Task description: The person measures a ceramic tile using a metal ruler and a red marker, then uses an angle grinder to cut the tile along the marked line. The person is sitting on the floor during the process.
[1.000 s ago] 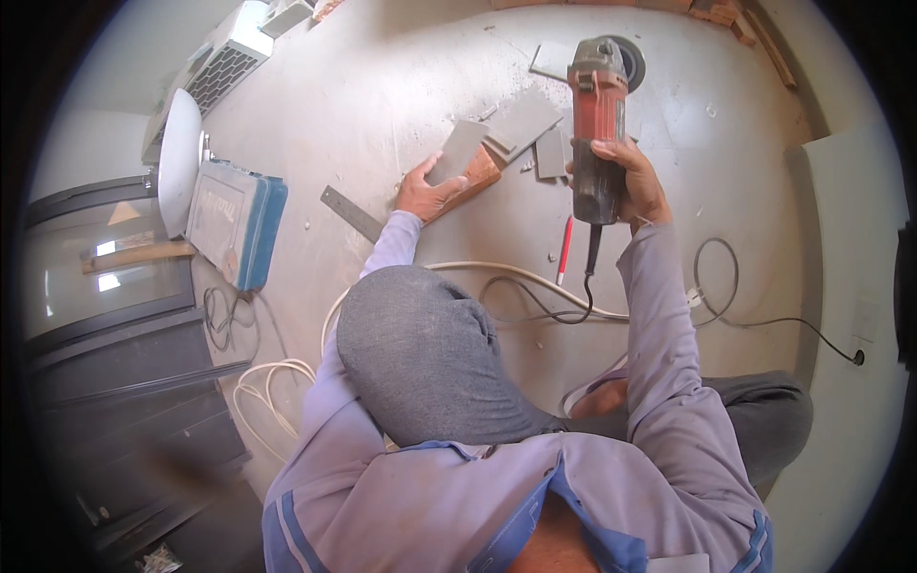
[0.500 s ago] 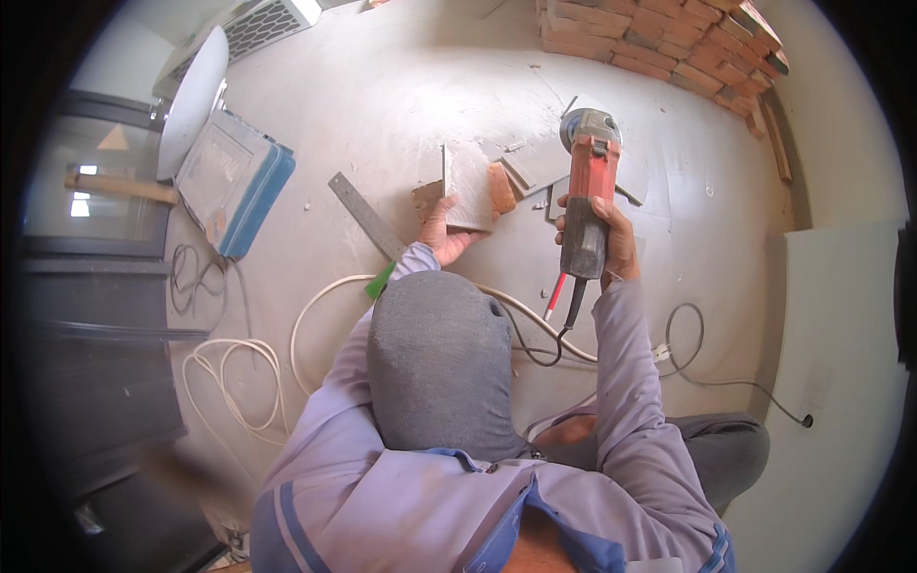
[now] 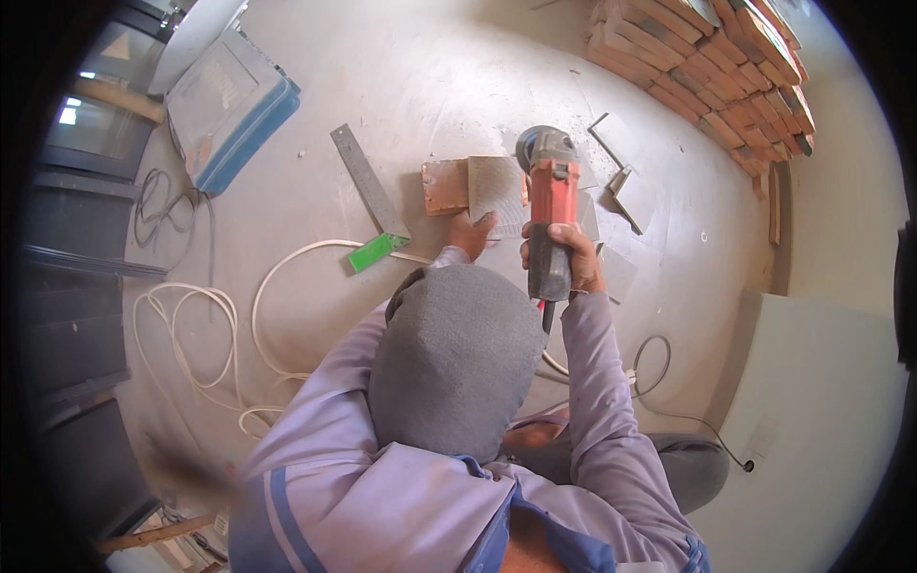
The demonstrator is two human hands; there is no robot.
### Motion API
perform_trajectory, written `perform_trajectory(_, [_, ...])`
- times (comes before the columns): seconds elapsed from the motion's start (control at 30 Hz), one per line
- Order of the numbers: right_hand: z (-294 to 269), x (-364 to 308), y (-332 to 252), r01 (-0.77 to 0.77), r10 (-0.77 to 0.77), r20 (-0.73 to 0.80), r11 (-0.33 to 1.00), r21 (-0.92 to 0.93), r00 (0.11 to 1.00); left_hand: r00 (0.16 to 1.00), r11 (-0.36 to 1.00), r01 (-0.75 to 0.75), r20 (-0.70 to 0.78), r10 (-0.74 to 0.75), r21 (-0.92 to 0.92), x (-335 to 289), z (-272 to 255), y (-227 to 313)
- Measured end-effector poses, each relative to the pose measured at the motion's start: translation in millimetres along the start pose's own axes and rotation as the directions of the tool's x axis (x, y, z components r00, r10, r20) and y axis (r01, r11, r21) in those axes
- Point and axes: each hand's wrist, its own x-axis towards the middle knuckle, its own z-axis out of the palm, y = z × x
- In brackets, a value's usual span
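My right hand (image 3: 579, 256) is wrapped round the dark rear body of a red and black angle grinder (image 3: 552, 196). Its disc (image 3: 531, 148) hangs beside the upper right of a grey tile piece (image 3: 492, 183); I cannot tell whether they touch. The tile lies partly over an orange brick (image 3: 445, 187), ridged face up. At the tile's near edge, my left hand (image 3: 471, 235) grips it with the thumb on top, the other fingers mostly hidden. Left of them, a try square (image 3: 360, 177) with a green handle lies on the floor.
Tile offcuts (image 3: 619, 143) lie right of the grinder. A stack of bricks (image 3: 707, 81) stands at the far right. A blue and grey tool case (image 3: 234, 110) sits at the left. White cable (image 3: 229, 315) loops over the floor, and a grey cord (image 3: 659, 368) runs right.
The tile, tilted up before, now lies flatter on the brick. My right hand has brought the grinder leftward, close to the tile. The whole view has shifted, and the green handle shows fully now.
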Motion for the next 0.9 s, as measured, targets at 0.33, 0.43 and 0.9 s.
perform_trajectory(0.33, [19,37,5,-0.210,0.214,0.030,0.971,-0.110,0.976,0.994,0.989,-0.014,0.109,0.031,-0.149,-6,-6,1])
perform_trajectory(0.43, [19,46,3,-0.261,0.264,-0.004,0.951,-0.165,0.964,0.989,0.995,-0.091,0.119,0.085,0.049,-11,-6,7])
perform_trajectory(0.9, [32,50,4,-0.233,0.240,0.023,0.957,-0.174,0.970,0.969,0.955,-0.232,-0.047,0.244,0.185,3,-4,-17])
